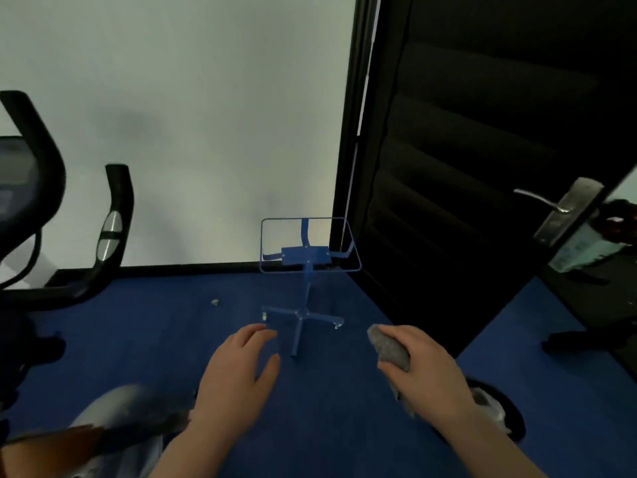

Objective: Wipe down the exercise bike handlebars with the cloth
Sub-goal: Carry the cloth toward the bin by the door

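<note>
Nearest the camera, the left hand (pixel 238 370) hovers with relaxed, loosely spread fingers, holding nothing, while the right hand (pixel 425 369) curls its fingers round the grey cloth (pixel 389 348). Beyond stands a blue stand (pixel 305 270); the handlebars (pixel 115 215) sit far left.

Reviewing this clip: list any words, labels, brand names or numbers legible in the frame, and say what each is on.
None can be read.
Bike console: dark and blurred at the left edge, no digits or brand legible.
Handlebar: a silver patch only, no lettering visible.
Pale object past the door: faint marks, too blurred to read.
Cloth in the right hand: plain grey, no tag shows.
</note>
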Motion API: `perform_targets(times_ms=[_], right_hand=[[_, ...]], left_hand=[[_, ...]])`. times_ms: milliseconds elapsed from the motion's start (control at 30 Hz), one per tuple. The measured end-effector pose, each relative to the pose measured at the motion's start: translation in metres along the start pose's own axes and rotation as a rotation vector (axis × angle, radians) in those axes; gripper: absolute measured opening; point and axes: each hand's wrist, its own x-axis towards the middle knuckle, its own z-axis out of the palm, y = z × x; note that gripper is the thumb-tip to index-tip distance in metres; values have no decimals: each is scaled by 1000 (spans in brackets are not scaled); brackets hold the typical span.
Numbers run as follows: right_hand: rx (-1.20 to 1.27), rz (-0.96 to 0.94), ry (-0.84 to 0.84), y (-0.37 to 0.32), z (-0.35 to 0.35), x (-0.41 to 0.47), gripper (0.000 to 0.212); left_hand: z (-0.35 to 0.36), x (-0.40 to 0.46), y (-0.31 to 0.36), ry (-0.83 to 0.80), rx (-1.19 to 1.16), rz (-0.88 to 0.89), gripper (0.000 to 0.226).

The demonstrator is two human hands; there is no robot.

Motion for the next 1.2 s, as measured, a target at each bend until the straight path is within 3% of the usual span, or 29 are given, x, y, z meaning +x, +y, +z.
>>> perform_targets(times_ms=[433, 700, 867, 1200], right_hand=[[5, -21, -140, 61, 16, 268, 48], [21, -107, -255, 61, 49, 413, 46], [-16, -57, -270, 68, 109, 480, 47], [-97, 215, -391, 125, 275, 602, 51]], left_hand=[[44, 231, -11, 27, 5, -102, 33], [70, 353, -34, 41, -1, -200, 33], [109, 410, -77, -46, -34, -229, 32], [203, 493, -184, -279, -126, -256, 32]])
